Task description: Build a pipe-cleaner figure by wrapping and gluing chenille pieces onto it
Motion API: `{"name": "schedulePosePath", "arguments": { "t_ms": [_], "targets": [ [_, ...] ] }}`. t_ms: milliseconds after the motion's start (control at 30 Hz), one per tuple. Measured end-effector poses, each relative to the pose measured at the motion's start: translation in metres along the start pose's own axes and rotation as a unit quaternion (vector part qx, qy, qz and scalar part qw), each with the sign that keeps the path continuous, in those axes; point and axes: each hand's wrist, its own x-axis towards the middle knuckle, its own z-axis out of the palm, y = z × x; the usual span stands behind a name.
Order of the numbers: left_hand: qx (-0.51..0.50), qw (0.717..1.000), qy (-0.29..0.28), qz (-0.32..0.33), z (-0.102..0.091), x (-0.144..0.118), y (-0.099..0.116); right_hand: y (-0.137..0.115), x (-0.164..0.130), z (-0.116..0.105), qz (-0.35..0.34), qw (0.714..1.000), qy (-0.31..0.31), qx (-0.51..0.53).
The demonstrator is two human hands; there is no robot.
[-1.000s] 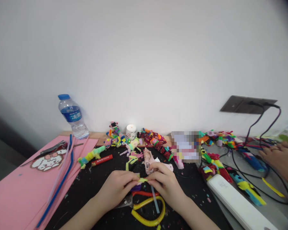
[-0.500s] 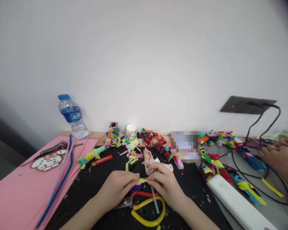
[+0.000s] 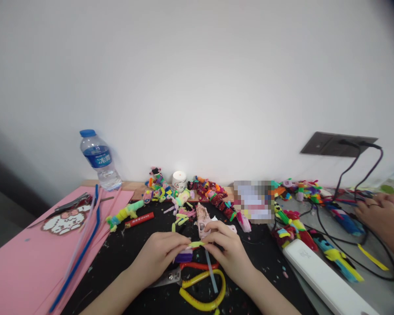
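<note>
Far left on desk, pink sheets (image 3: 22, 258) lay flat, bottle (image 3: 100, 159) upright behind. Centre, over black mat (image 3: 128, 249): left hand (image 3: 159, 256) and right hand (image 3: 226, 251) met, fingertips of both pinched on yellow-green stem (image 3: 196, 244), held just above scissors (image 3: 200, 284). Glue gun (image 3: 205, 218) just beyond knuckles. Far right, another person's hand (image 3: 384, 216) rested among cables.

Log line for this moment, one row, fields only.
left hand: pinching yellow-green pipe cleaner piece | right hand: pinching other end | below: yellow-handled scissors on black mat | far right: another person's hand
</note>
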Motion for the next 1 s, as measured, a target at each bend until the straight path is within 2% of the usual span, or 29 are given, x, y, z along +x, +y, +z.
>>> {"name": "schedulePosePath", "arguments": {
  "t_ms": [167, 367, 533, 667, 767, 867, 1000],
  "targets": [
    [0.001, 1.000, 0.006, -0.022, -0.001, 0.001, 0.001, 0.001, -0.001, 0.000, 0.002, 1.000, 0.006, 0.006],
    [0.060, 0.997, 0.037, -0.041, -0.007, 0.001, -0.007, 0.001, 0.001, -0.001, 0.023, 0.998, 0.056, 0.017],
    [0.127, 0.992, -0.022, -0.002, -0.019, 0.004, -0.012, -0.001, 0.002, -0.003, 0.028, 0.997, 0.076, 0.016],
    [0.140, 0.988, -0.055, 0.018, -0.023, 0.005, -0.009, 0.001, 0.000, -0.003, 0.024, 0.997, 0.078, 0.004],
    [0.132, 0.988, -0.071, 0.019, -0.023, 0.006, -0.005, 0.001, -0.001, -0.001, 0.005, 0.998, 0.057, -0.024],
    [0.129, 0.988, -0.085, 0.007, -0.023, 0.007, -0.002, -0.004, -0.002, -0.001, -0.015, 0.998, 0.001, -0.069],
    [0.135, 0.986, -0.094, -0.007, -0.024, 0.008, 0.002, -0.012, -0.002, -0.001, -0.006, 0.989, -0.075, -0.127]
  ]
}}
